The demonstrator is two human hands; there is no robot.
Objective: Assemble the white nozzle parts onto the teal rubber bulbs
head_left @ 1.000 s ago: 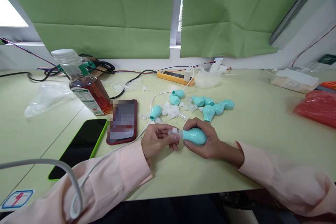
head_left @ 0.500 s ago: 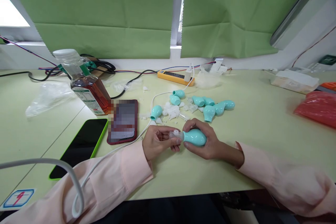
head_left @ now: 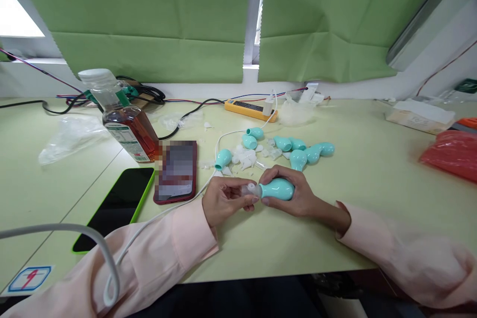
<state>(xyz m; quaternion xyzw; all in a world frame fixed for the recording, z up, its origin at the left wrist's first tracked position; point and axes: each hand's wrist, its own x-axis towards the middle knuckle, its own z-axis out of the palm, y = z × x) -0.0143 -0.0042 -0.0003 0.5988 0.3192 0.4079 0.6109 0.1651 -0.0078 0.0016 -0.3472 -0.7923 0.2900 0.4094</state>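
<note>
My right hand [head_left: 294,194] is wrapped round a glossy turquoise bulb [head_left: 278,189], its narrow neck facing left. A clear plastic fitting [head_left: 251,189] meets the neck, pinched between the thumb and fingers of my left hand [head_left: 225,199]. How far the fitting sits inside the neck cannot be made out. Just beyond both hands lies a pile of translucent white plastic pieces [head_left: 246,157]. Around that pile are several more turquoise bulbs, one of them [head_left: 223,158] at its left side and others [head_left: 298,160] to the right.
Left of my hands lie a red-cased phone [head_left: 177,171] and a green-edged phone [head_left: 115,203]. Behind them stands a bottle of amber liquid [head_left: 132,131]. A white cable crosses my left sleeve. Farther back is a yellow power strip [head_left: 249,110]; at right, a red plastic bag [head_left: 452,155].
The view has shifted slightly. My right hand and the bulb have moved a little up, and the bulb's neck and the fitting are still together. Both hands keep their hold.
</note>
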